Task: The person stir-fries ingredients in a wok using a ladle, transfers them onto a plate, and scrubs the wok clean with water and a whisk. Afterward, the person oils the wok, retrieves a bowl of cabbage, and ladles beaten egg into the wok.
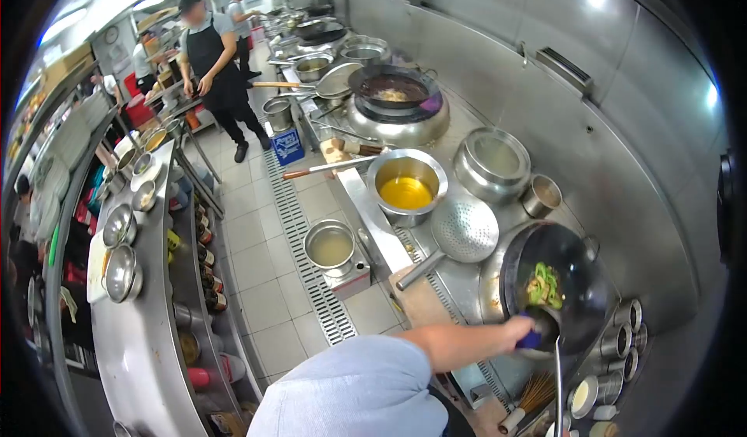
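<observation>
My left hand (517, 333) is closed on a dark purple cloth (531, 339) at the near edge of a black wok (580, 281), which sits on a round steel burner ring. Green vegetable pieces with lighter bits (545, 287) lie inside the wok. A ladle's long metal handle (559, 390) runs from the wok down to the bottom edge of the view. My right hand does not show.
Left of the wok are a perforated strainer (465, 229) and a pot of yellow oil (406, 192). Another wok (393, 94) stands farther back. A person in a black apron (208, 56) stands in the aisle. Shelving (136, 343) lines the left side.
</observation>
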`<state>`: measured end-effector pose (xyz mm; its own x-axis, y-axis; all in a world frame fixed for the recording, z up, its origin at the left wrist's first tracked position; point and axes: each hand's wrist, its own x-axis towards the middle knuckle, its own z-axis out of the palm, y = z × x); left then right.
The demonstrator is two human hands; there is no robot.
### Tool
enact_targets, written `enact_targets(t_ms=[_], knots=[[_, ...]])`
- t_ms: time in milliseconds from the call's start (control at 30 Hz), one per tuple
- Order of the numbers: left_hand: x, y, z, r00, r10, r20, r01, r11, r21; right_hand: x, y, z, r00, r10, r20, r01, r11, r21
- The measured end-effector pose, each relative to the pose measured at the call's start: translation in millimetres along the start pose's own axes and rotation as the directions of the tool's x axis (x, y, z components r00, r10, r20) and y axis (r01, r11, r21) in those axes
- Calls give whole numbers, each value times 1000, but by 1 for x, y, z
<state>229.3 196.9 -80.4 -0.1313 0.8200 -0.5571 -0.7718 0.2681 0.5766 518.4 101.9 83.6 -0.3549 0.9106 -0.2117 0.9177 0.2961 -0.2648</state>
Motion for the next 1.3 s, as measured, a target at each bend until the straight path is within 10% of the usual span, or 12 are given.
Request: enact_targets(t_ms=[100,267,467,867,1067,1300], knots=[[-122,28,19,993,-102,-50,102,995,-9,10,-6,-33,998,-39,56,40,999,-22],[-76,29,21,994,-111,0,109,983,-146,53,-32,-40,985,-167,41,171,977,-126],[-122,-5,-41,977,120,-178,-38,913,405,74,-44,-5,979,-171,-109,141,961,-237],[-76,34,9,984,-112,139,124,989,-78,72,-21,-28,986,-166,-3,165,980,-110],[-60,-34,-54,970,225,-92,-128,796,592,78,-32,9,980,-164,-113,142,973,-183],[-40,38,-7,997,-66,38,60,987,149,68,-4,-14,991,-136,8,136,990,-44]])
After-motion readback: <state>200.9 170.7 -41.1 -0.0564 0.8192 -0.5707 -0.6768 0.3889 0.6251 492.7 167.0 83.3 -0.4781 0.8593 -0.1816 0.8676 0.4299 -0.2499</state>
